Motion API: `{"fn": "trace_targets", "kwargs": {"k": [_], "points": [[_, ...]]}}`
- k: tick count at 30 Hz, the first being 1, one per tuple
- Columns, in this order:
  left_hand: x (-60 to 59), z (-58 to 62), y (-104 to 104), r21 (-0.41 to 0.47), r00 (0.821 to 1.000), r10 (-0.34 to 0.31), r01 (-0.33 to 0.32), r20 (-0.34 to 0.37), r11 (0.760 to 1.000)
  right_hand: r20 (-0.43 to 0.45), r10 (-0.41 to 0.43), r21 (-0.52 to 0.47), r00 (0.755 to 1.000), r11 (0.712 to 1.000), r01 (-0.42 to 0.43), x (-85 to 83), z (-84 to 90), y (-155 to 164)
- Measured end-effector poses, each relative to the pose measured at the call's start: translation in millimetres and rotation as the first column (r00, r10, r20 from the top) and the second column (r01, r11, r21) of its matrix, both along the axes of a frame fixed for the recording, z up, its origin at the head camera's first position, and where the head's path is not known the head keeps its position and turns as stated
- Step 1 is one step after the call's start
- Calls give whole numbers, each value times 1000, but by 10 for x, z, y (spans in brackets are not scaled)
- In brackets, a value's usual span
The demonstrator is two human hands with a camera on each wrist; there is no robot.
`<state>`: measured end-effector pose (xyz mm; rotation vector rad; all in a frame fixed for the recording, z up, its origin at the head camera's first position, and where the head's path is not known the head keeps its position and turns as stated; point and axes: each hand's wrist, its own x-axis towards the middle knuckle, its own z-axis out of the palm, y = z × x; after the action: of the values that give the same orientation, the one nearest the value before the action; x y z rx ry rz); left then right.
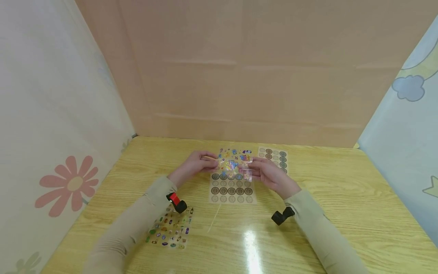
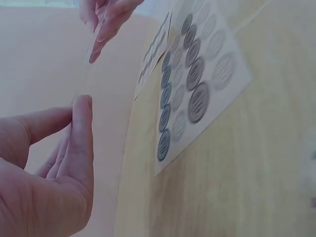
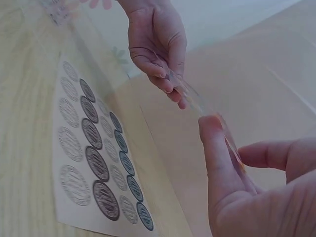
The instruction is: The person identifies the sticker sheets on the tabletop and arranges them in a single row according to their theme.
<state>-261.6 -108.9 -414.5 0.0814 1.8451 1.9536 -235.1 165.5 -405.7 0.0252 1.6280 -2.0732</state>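
Observation:
A clear sticker sheet [image 1: 230, 164] printed with small colourful figures is held up between both hands, above the table. My left hand [image 1: 198, 164] pinches its left edge between thumb and fingers. At the opposite edge, my right hand [image 1: 270, 174] pinches it the same way. In the right wrist view the sheet [image 3: 195, 98] appears nearly edge-on and slightly bowed. Beneath it on the table lies a sheet of round stickers [image 1: 232, 194] in rows, dark and pale; its upper part is hidden by the raised sheet.
Another sheet of round stickers [image 1: 283, 154] lies behind the right hand, partly covered by it. A clear sheet with many small colourful stickers [image 1: 171, 232] lies near the left forearm. A tan backdrop [image 1: 239, 95] rises behind the wooden table [image 1: 342, 198].

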Motion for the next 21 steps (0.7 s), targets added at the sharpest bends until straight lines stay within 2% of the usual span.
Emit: {"fn": "trace_targets", "kwargs": {"k": [6,15,21], "points": [[253,8,-108,-31,1000,16,-17,-18,999,-14,34,24,999,999,-33,182,-13,-29],[484,-7,-179,-68,1000,25,-26,-19,997,-10,71,30,997,997,-70,375,-64,-20],[643,-29,-188,-55,999,23,-24,-27,998,-7,98,-12,995,995,-98,468,-101,-10]]}}
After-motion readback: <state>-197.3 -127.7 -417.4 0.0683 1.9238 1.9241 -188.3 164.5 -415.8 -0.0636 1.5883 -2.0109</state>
